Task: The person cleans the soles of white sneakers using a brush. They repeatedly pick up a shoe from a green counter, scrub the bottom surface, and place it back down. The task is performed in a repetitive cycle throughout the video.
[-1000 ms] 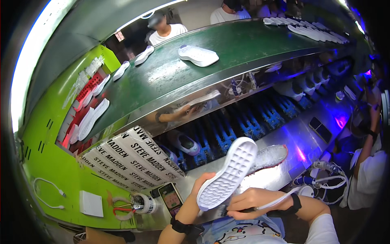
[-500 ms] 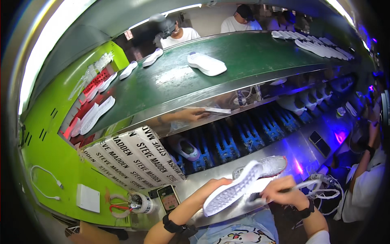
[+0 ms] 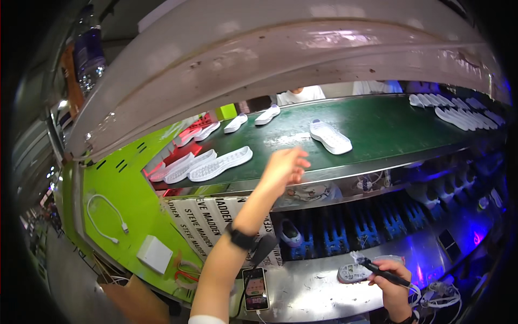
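My left hand [image 3: 286, 166] reaches out over the near edge of the green conveyor belt [image 3: 270, 141], fingers apart and nothing in them. A white shoe sole [image 3: 331, 137] lies on the belt ahead and to its right. More white soles, including a long one [image 3: 221, 164], lie at the belt's left end. Low at the right, my right hand [image 3: 393, 283] grips a black-handled brush [image 3: 389, 273] with a pale tip and a white tube at its rear. Beside it, a grey shoe [image 3: 353, 273] lies on the metal bench, partly hidden by the hand.
Blue racks [image 3: 329, 232] stand beneath the belt, with one shoe [image 3: 290, 233] at their left. A printed carton [image 3: 199, 221], a phone [image 3: 256, 289], a white box [image 3: 155, 254] and a cable [image 3: 93, 213] are at the left. Rows of soles [image 3: 467, 117] lie far right.
The sole my left hand held is out of it, and one more sole lies at the belt's left end. That hand has moved up over the belt. The view has shifted.
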A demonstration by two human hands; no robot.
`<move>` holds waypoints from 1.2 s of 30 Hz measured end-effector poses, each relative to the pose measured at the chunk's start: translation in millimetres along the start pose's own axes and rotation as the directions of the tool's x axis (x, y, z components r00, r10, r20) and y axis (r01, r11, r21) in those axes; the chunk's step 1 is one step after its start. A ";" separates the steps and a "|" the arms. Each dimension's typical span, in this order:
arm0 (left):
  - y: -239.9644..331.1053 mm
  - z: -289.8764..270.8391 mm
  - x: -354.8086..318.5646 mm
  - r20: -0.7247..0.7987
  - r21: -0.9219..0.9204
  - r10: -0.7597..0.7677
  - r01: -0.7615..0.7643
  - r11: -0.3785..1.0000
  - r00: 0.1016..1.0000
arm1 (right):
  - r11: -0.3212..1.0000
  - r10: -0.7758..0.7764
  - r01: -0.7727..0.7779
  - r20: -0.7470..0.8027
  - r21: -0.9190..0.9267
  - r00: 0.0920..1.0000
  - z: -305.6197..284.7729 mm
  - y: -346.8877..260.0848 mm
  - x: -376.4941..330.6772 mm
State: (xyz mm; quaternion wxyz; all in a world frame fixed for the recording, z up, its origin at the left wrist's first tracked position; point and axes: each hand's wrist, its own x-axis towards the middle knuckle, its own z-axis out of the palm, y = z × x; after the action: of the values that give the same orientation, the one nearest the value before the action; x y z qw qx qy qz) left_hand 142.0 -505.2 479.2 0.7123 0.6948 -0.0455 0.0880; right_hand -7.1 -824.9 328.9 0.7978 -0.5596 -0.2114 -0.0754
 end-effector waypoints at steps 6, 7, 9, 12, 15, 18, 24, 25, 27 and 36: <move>-14.1 46.0 126.7 -0.206 0.900 0.341 0.041 0.433 0.917 | 0.962 0.251 -0.256 -0.061 -0.097 0.966 -5.2 -15.9 -17.2; -10.8 22.7 141.6 -0.217 0.836 0.302 0.017 0.548 0.928 | 0.955 0.273 -0.275 -0.036 -0.108 0.961 -3.0 -15.8 -17.8; 0.2 25.4 116.4 -0.325 0.078 0.079 -0.057 0.995 0.942 | 0.937 0.315 -0.322 -0.067 -0.136 0.947 -13.3 -10.4 -16.0; 20.8 39.0 32.7 -0.210 -0.087 0.073 -0.093 0.992 0.975 | 0.965 0.260 -0.227 -0.340 0.134 0.904 -44.8 17.2 -11.7; -28.6 31.7 -65.2 -0.110 0.048 0.300 -0.296 0.954 0.948 | 0.952 0.276 -0.194 -0.386 0.238 0.880 -54.0 26.3 -12.6; -101.2 16.3 -166.1 0.061 -0.420 -0.023 0.047 0.906 0.998 | 0.897 0.352 -0.296 -0.124 0.329 0.928 -27.9 22.0 -27.2; -251.1 65.1 -247.8 0.497 -0.854 -0.123 0.509 0.104 0.859 | 0.856 -0.094 0.178 0.193 -0.486 0.977 24.2 51.0 -5.5; -268.2 66.5 -252.9 0.398 -0.847 -0.304 0.474 0.240 0.866 | 0.842 -0.123 0.195 0.172 -0.504 0.977 25.5 58.5 -10.3; -272.4 77.2 -253.0 0.120 -0.739 -0.564 0.453 0.498 0.817 | 0.925 0.144 0.010 0.373 -0.380 0.917 32.0 45.6 -39.7; -225.4 85.4 -228.5 0.210 -0.976 -0.179 0.216 0.016 0.961 | 0.938 0.295 -0.104 0.603 -0.330 0.741 48.1 40.2 -47.3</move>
State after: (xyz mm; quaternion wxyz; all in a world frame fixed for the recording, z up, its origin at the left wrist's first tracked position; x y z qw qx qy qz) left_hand -34.6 -608.9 217.8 0.9970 0.0127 -0.0063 -0.0766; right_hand -47.4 -771.4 288.1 0.5940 -0.6758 -0.3978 0.1794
